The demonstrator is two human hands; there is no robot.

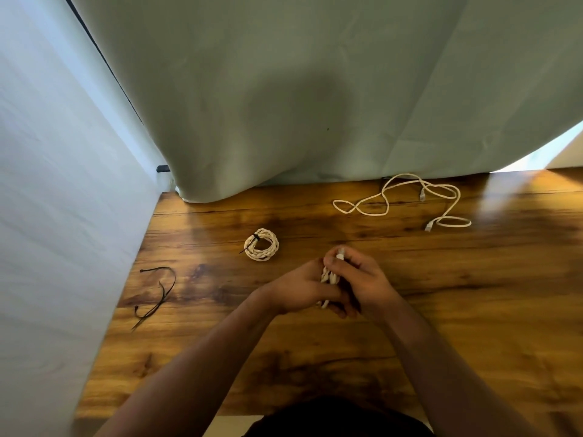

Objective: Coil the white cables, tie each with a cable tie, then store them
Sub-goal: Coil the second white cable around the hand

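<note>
A grey cloth (315, 89) hangs behind the wooden surface (473, 294). One loose white cable (456, 197) sprawls at the far right. At the centre, the left hand (296, 288) and right hand (362, 279) both curl tightly round a half-wound cable (326, 277). A tied coil (262, 245) lies just beyond the hands. Spare black cable ties (164, 291) lie at the left.

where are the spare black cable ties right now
In the head view the loose black cable ties lie on the wooden table near its left edge, left of the left hand and nearer the person than the tied coil.
</note>
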